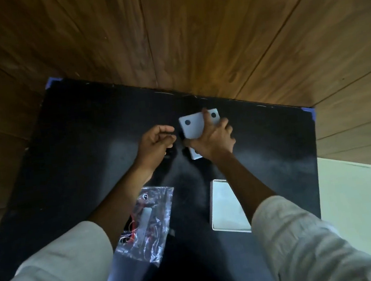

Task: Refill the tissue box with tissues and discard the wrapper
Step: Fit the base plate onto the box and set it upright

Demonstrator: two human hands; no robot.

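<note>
Head view, R hand [212, 140] grip clamps white box [192, 126], L hand [157, 143] curled empty.

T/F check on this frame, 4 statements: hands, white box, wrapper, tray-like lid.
1. The right hand rests on the white box. True.
2. The left hand holds the plastic wrapper. False: the wrapper lies on the black table, under the left forearm.
3. The box shows two dark round dots. True.
4. The white tray-like piece sits left of the wrapper. False: it is to its right.
</note>
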